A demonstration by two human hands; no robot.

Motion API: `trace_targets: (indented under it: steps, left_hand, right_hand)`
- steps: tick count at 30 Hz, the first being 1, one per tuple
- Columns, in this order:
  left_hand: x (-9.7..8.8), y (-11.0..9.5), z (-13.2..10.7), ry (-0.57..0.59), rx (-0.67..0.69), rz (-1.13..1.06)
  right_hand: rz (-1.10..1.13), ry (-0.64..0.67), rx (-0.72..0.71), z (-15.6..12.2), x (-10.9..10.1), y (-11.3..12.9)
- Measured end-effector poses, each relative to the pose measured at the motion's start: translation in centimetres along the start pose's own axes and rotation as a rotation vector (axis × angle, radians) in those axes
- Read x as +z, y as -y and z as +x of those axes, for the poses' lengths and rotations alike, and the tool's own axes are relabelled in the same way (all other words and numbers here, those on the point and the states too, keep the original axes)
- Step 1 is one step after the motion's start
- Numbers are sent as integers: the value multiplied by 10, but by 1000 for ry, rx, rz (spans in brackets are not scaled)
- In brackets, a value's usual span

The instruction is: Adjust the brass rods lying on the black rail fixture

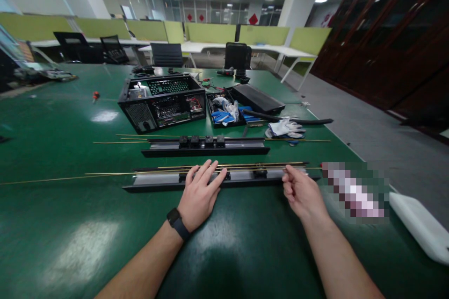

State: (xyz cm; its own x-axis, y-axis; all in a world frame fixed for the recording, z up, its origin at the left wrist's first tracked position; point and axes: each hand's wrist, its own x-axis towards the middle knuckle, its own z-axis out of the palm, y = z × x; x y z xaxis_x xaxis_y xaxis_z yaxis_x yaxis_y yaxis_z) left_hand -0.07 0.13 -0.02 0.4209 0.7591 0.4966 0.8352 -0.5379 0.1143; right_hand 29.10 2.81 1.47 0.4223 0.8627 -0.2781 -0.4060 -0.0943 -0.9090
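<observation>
A long black rail point(168, 188) with a pale inner face lies crosswise in front of me. Thin brass-coloured rods point(119, 174) run along it and stick out past its left end. My left hand point(201, 191), wearing a dark watch point(178, 224), lies with fingers stretched over the rods and the rail's middle, partly hiding black blocks there. At the right part of the rail my right hand point(301, 189) is closed, thumb and fingertips pinching a thin rod. One black block point(260, 171) shows between the hands. Beyond lies a second black rail point(206, 152) with several small black blocks point(209, 141).
An open black computer case point(163, 103) stands behind the rails. Right of it are a black tray point(228, 124) with gloves, a black panel point(257, 98) and white gloves point(286, 128). A blurred-out item point(354, 191) and a white object point(419, 224) lie near the right table edge.
</observation>
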Motion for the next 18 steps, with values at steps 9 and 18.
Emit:
trace_targets:
  steps: [9,18]
  left_hand:
    - [-1,-1,1,12,-8,2]
    - [-2,-2,1,6,-9,5]
  right_hand:
    - [-25,25,-7,-2,2,0]
    - [-72,91,-17,-8,7,-5]
